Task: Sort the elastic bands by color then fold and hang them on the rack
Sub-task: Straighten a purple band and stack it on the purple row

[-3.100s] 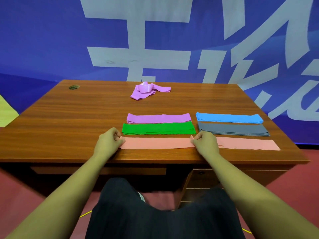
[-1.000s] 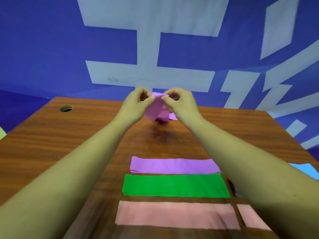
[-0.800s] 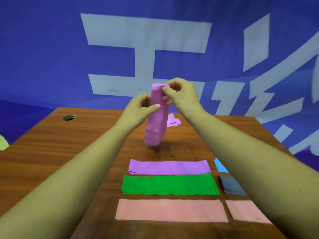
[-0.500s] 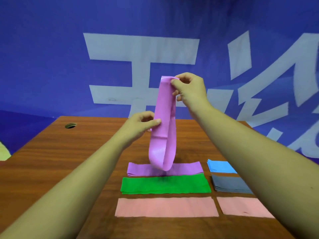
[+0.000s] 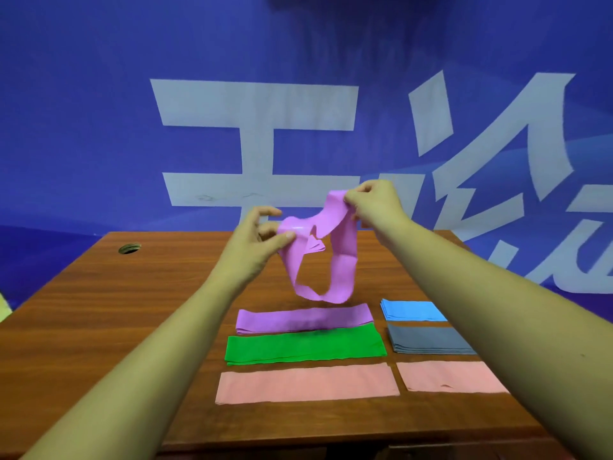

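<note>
Beneath the held purple band [image 5: 345, 260] lie a purple stack [image 5: 303, 320] and green stack [image 5: 303, 346].

A wooden desk [image 5: 99, 327] with a reddish-brown grain running across it fills the lower half of the view, and a round cable hole [image 5: 129, 249] is cut into the top near its far left corner. Behind the desk hangs a deep blue banner [image 5: 83, 127] printed with large pale grey-white characters [image 5: 255, 104]. A small pale yellow patch [image 5: 2, 313] shows at the left edge, beside the desk.
</note>
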Action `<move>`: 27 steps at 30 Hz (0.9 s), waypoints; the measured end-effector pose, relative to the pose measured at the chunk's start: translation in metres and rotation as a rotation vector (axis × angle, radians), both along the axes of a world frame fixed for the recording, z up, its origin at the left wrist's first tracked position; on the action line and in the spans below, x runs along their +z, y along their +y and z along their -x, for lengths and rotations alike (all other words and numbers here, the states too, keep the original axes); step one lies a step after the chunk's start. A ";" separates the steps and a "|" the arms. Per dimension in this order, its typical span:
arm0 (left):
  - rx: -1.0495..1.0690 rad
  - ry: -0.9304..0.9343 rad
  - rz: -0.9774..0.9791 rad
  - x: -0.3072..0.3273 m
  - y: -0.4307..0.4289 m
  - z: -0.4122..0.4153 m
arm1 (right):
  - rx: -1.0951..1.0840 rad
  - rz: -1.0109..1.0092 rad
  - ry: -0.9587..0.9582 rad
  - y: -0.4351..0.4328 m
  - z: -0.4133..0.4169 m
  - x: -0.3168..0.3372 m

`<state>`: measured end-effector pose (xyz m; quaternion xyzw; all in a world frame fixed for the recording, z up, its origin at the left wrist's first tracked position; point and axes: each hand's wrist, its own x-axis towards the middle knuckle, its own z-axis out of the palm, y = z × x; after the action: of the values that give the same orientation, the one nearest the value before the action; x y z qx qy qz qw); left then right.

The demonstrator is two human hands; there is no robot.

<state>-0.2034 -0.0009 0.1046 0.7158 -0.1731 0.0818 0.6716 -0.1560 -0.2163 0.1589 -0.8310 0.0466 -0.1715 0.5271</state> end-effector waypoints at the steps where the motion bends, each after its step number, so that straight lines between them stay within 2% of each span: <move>1: 0.046 -0.022 0.033 0.010 -0.001 0.001 | 0.003 0.002 0.054 -0.002 0.002 -0.007; 3: 0.074 -0.065 0.031 0.028 -0.003 0.002 | 0.040 -0.019 0.165 -0.006 0.007 -0.017; 6: -0.002 -0.093 0.002 0.046 -0.008 0.004 | 0.116 -0.021 0.329 -0.009 0.019 -0.021; 8: -0.025 -0.105 -0.022 0.054 -0.012 0.006 | 0.162 -0.008 0.354 -0.008 0.026 -0.017; 11: 0.000 -0.108 -0.081 0.060 -0.015 0.005 | 0.228 -0.085 0.140 -0.004 0.034 -0.002; 13: 0.038 -0.101 -0.122 0.059 -0.015 0.002 | 0.354 -0.119 0.004 0.000 0.041 0.012; 16: 0.087 -0.092 -0.150 0.057 -0.013 0.000 | 0.477 0.159 -0.112 0.007 0.049 0.025; 18: 0.102 -0.089 -0.157 0.055 -0.012 0.001 | 0.460 0.344 -0.175 0.012 0.050 0.026; 21: 0.115 -0.104 -0.179 0.054 -0.012 0.003 | 0.414 0.437 -0.248 0.017 0.049 0.025; 24: 0.123 -0.132 -0.216 0.052 -0.010 0.003 | 0.353 0.442 -0.282 0.020 0.049 0.026; 27: 0.125 -0.137 -0.274 0.047 -0.008 0.002 | 0.323 0.353 -0.278 0.023 0.047 0.028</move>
<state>-0.2052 -0.0092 0.1516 0.8029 -0.1831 0.1478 0.5477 -0.2033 -0.1935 0.1864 -0.8753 -0.1898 -0.2029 0.3958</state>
